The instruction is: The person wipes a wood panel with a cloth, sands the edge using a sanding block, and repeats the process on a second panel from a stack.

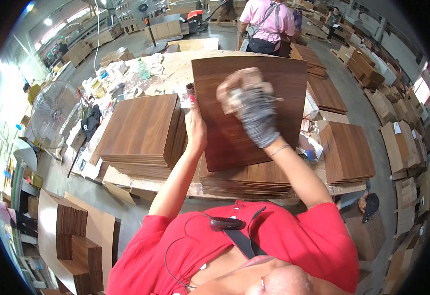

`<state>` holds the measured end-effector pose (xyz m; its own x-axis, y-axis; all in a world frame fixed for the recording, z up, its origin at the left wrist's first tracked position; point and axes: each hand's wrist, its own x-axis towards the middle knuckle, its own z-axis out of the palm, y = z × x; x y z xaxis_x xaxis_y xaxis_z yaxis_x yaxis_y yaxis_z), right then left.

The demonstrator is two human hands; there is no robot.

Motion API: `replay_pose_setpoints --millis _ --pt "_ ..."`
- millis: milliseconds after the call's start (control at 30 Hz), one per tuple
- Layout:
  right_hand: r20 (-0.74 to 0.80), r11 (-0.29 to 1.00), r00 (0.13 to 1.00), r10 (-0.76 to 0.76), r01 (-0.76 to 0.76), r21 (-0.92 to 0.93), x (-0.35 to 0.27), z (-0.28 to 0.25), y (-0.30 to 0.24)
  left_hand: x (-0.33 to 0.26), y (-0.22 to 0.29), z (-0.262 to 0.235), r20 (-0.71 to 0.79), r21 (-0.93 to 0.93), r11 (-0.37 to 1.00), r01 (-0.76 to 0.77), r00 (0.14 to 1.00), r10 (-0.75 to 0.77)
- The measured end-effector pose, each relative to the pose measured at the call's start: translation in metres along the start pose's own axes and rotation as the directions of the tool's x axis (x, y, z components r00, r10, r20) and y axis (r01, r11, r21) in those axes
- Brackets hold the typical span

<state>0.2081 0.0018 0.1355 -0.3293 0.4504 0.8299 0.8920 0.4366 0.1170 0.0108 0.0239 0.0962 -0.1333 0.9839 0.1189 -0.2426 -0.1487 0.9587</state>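
Observation:
A dark brown wood-grain panel (215,142) is tilted up in front of me, its lower edge over a stack of similar panels (247,179). My left hand (196,129) grips the panel's left edge, thumb upward; the fingers behind it are hidden. Across the panel's face is my right hand (252,105), in a grey glove with bare fingertips. Its fingers are curled and smeared by motion, around something pale that I cannot make out. Just above my left thumb shows a small dark brown round object (190,88).
Panel stacks stand left (138,128) and right (348,150) on the worktable (175,64). A clear green bottle (143,69) and a standing fan (57,115) are farther left. A person in pink (269,24) stands beyond the table; another person (365,206) is low at right.

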Motion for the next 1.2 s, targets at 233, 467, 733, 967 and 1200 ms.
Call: replay_pose_setpoints --millis 233,467,733,967,1200 --pt "-0.3 0.928 0.914 0.273 -0.168 0.333 0.058 0.009 0.08 0.003 0.005 0.013 0.033 -0.181 0.979 -0.099 0.994 0.106" --pt "0.33 0.944 0.885 -0.329 0.313 0.103 -0.022 0.025 -0.045 0.011 0.004 0.004 0.149 -0.365 0.912 0.188 0.979 -0.142" --pt "0.244 0.992 0.969 -0.044 0.071 -0.102 0.01 0.022 0.016 0.028 0.0 0.017 0.078 -0.217 0.973 0.076 0.995 -0.06" --pt "0.27 0.95 0.945 -0.182 0.24 -0.198 -0.117 -0.013 -0.074 0.002 0.009 -0.018 -0.042 -0.462 0.88 0.109 0.989 -0.144" --pt "0.231 0.943 0.924 0.304 -0.326 0.062 -0.088 -0.03 0.012 -0.017 0.012 -0.028 -0.127 -0.541 0.84 -0.045 0.992 -0.028"
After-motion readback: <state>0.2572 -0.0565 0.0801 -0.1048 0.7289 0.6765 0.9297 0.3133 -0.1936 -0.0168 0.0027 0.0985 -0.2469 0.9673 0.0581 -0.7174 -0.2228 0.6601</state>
